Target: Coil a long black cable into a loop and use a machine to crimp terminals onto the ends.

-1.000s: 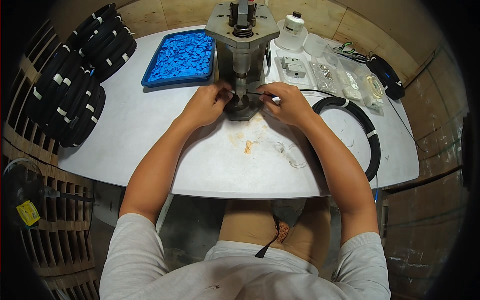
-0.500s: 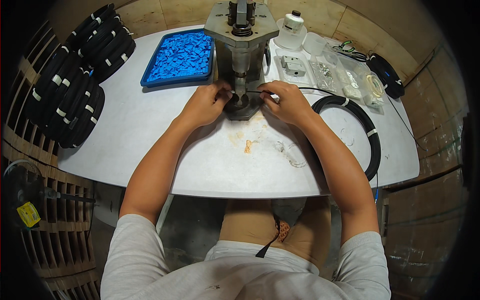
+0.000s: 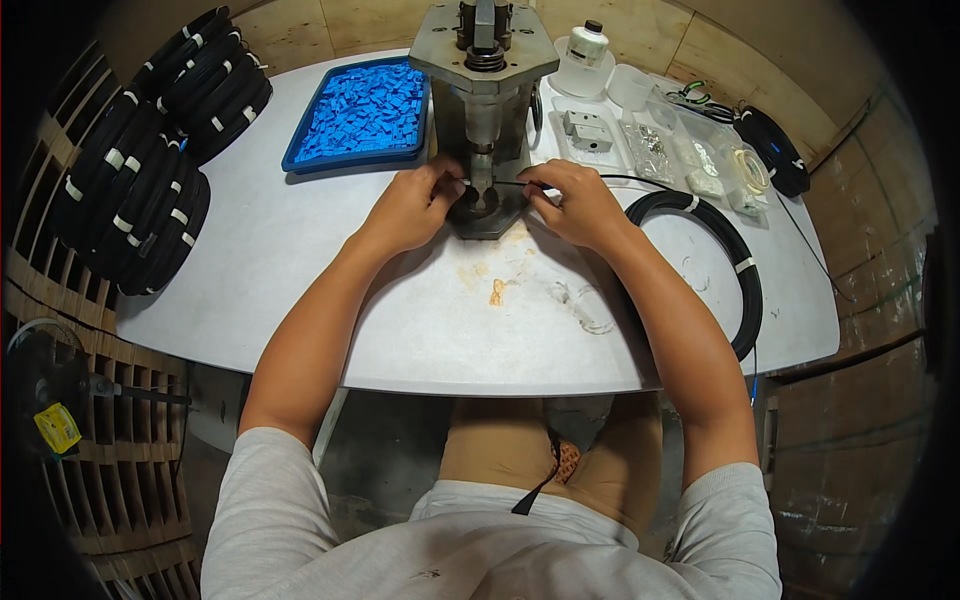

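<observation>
A metal bench press (image 3: 483, 110) stands at the table's back middle, its ram lowered close to the base. My right hand (image 3: 575, 203) pinches a thin black cable (image 3: 630, 179) just right of the ram, and the cable's end reaches in under it. From there it runs behind my hand towards a coil of black cable (image 3: 750, 290) on the table. On the ram's left side is my left hand (image 3: 412, 208), thumb and fingertips closed at the die. What those fingers hold is too small to make out.
A blue tray (image 3: 290, 160) full of small blue parts lies left of the press. Bundled black coils (image 3: 130, 190) are stacked at the far left. On the right are a bottle (image 3: 587, 45), a grey metal block (image 3: 587, 132), bags of small parts (image 3: 648, 150) and another coil (image 3: 775, 152).
</observation>
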The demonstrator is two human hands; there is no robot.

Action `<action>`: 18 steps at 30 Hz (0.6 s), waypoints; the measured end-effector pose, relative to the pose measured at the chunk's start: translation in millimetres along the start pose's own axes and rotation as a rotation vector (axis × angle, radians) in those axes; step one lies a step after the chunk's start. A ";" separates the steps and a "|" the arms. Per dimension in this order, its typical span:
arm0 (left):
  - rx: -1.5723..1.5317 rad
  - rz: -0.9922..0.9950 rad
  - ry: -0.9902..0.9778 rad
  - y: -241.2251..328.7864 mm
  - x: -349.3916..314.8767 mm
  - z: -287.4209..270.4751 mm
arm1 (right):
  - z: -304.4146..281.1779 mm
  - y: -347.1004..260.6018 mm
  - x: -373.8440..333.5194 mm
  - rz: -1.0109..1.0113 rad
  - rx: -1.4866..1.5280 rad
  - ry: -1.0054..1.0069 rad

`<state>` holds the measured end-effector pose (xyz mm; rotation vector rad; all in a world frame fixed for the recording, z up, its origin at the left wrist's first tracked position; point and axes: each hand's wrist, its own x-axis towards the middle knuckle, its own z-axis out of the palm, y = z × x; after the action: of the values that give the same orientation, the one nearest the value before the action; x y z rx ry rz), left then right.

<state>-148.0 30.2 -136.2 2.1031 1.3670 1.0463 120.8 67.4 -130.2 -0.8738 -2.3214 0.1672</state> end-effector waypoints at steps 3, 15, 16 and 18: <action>0.007 0.002 0.000 -0.9 -0.2 0.4 | -0.1 -1.0 0.3 0.010 -0.002 -0.012; 0.024 0.000 0.006 -0.9 0.2 0.6 | -1.1 -1.2 0.1 0.005 0.020 -0.013; 0.016 0.001 0.008 -0.9 0.0 0.7 | -1.1 -1.5 0.1 0.003 0.022 -0.012; 0.025 -0.006 0.003 1.9 0.7 -0.4 | -1.2 0.0 -0.6 0.003 0.023 -0.010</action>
<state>-147.1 30.0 -134.4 2.1154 1.3937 1.0354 121.9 66.8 -129.6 -0.8669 -2.3237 0.1993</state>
